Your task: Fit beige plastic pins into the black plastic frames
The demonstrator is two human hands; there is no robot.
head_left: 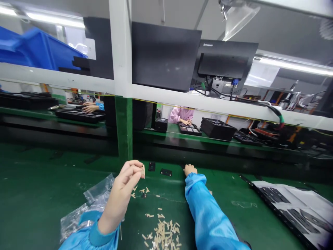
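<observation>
My left hand (127, 180) is raised above the green work surface, its thumb and fingers pinched on a small beige strip (143, 169). My right hand (190, 169) reaches to the back of the surface, fingers curled down. Its fingertips are hidden, and a dark edge shows beside them. Between the hands lie two small flat black parts, a squarish one (152, 166) and a longer one (166, 172) with light ends. Closer to me is a loose pile of beige strips (166, 234), with a few scattered pieces and a tiny dark part (144, 195) beyond it.
Clear plastic bags (99, 194) lie by my left forearm. On the right, a black tray (275, 211) holds flat black parts on white sheeting. A green post (124, 128) and a dark ledge bound the back. Beyond, co-workers' hands work at black trays (189, 128).
</observation>
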